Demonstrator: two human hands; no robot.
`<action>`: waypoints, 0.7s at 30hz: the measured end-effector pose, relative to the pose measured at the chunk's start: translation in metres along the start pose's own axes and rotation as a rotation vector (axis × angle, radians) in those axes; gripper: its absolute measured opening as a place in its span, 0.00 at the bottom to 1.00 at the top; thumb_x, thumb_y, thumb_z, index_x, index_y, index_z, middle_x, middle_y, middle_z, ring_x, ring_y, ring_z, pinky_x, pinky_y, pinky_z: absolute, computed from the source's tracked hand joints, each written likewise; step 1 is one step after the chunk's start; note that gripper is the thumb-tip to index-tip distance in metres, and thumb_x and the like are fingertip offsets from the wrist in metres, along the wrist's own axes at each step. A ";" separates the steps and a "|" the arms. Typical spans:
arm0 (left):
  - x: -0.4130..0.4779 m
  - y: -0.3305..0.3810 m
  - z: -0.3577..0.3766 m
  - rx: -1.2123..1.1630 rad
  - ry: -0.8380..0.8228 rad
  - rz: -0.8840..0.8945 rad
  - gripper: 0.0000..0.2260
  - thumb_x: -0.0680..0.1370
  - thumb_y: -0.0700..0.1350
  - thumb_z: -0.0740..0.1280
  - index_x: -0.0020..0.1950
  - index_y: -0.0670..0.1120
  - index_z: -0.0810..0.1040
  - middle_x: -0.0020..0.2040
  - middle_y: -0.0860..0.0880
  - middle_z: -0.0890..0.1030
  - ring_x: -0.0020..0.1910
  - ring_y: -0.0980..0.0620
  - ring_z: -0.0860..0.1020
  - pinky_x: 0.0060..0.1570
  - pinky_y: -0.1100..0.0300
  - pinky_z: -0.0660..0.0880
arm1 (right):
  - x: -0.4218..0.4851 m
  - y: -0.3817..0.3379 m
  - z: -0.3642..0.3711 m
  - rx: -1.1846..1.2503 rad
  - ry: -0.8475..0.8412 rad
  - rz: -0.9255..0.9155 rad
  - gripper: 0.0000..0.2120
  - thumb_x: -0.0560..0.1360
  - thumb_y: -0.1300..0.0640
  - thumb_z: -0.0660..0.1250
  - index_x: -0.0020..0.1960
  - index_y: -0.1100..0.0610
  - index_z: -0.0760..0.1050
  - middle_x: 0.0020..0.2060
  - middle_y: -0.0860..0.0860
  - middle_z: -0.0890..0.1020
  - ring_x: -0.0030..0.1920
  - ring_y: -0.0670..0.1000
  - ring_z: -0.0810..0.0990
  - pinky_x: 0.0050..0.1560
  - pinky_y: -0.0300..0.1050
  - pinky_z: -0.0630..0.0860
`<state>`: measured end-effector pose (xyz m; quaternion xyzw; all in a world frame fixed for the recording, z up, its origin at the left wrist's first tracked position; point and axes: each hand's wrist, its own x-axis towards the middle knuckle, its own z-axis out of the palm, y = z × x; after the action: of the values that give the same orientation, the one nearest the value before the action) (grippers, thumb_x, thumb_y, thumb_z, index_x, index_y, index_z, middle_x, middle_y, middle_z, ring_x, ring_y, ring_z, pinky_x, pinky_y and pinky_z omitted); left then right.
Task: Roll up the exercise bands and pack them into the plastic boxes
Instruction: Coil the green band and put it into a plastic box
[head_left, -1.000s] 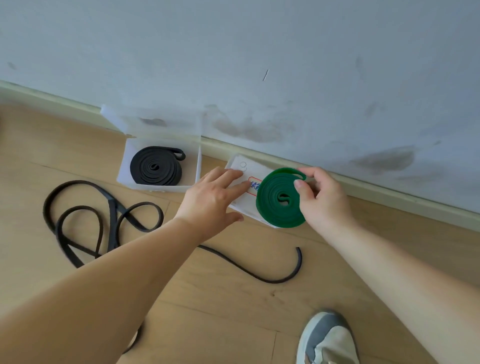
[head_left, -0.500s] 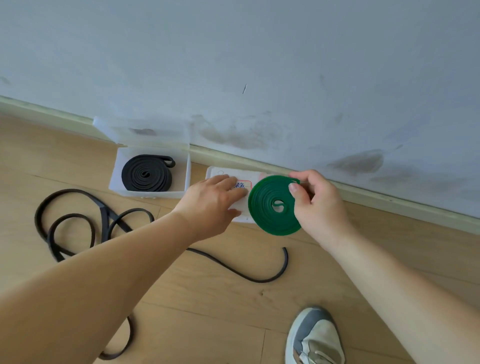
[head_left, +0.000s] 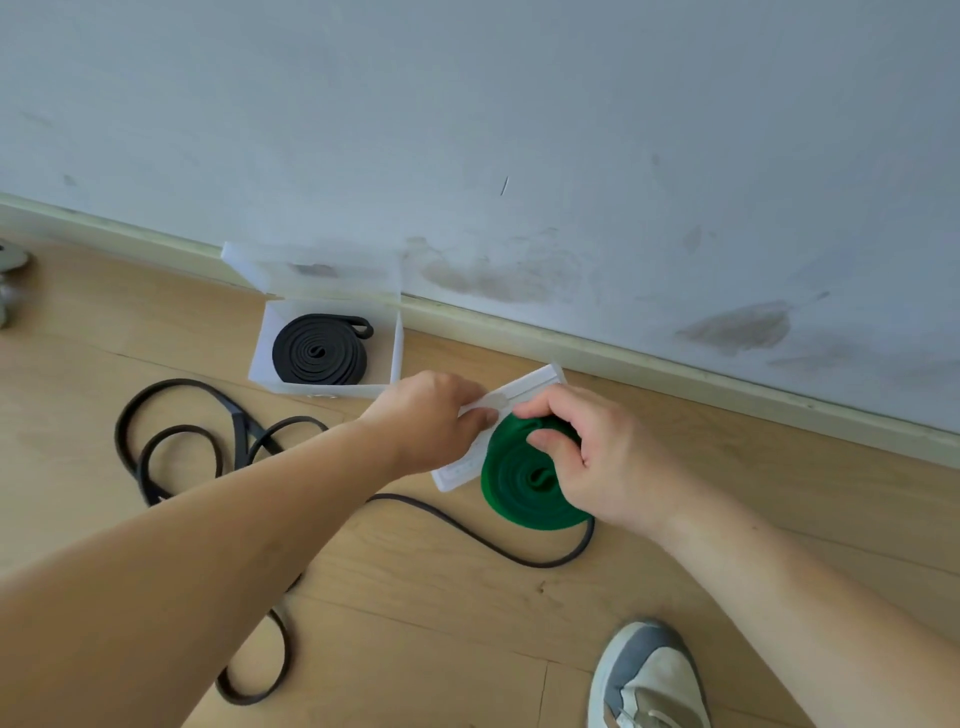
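My right hand (head_left: 597, 457) grips a rolled green exercise band (head_left: 519, 488) by its upper edge, just above the floor. Behind it a closed clear plastic box (head_left: 530, 387) lies tilted near the skirting. My left hand (head_left: 431, 415) pinches that box at its front latch. To the left an open plastic box (head_left: 270, 343) holds a rolled black band (head_left: 319, 349), its lid leaning on the wall. A loose black band (head_left: 171, 431) sprawls unrolled on the floor under my left forearm.
The wooden floor meets a grey-white wall at a skirting board (head_left: 675, 364) close behind the boxes. My shoe (head_left: 649, 675) is at the bottom right. A metal object (head_left: 10, 280) sits at the far left edge.
My left hand went from lying flat on the closed box to pinching its front edge. My right hand lowered the green roll in front of the box and curled further over it.
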<state>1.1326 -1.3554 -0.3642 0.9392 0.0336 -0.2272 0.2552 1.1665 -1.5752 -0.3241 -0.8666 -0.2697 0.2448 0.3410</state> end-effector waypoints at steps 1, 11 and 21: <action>-0.001 0.003 0.001 0.037 -0.009 0.017 0.14 0.83 0.58 0.59 0.57 0.53 0.80 0.47 0.52 0.82 0.48 0.47 0.79 0.47 0.50 0.78 | 0.000 0.002 0.000 0.023 -0.018 0.030 0.11 0.81 0.59 0.66 0.59 0.45 0.78 0.54 0.37 0.82 0.58 0.41 0.79 0.60 0.40 0.76; -0.003 0.017 -0.001 0.143 0.086 0.030 0.14 0.86 0.52 0.54 0.57 0.45 0.74 0.49 0.48 0.77 0.46 0.44 0.78 0.44 0.51 0.76 | -0.028 0.005 0.004 0.136 -0.058 0.159 0.08 0.82 0.59 0.66 0.57 0.47 0.78 0.52 0.39 0.82 0.55 0.40 0.79 0.58 0.41 0.78; 0.008 0.021 -0.043 0.056 0.218 0.114 0.15 0.86 0.53 0.54 0.65 0.51 0.76 0.48 0.55 0.74 0.49 0.48 0.74 0.43 0.54 0.71 | -0.015 -0.006 -0.021 0.422 0.300 0.274 0.09 0.81 0.61 0.68 0.55 0.47 0.80 0.47 0.42 0.85 0.47 0.38 0.83 0.50 0.32 0.76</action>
<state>1.1615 -1.3525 -0.3247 0.9656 0.0011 -0.1095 0.2360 1.1663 -1.5907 -0.3021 -0.8314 -0.0399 0.2083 0.5136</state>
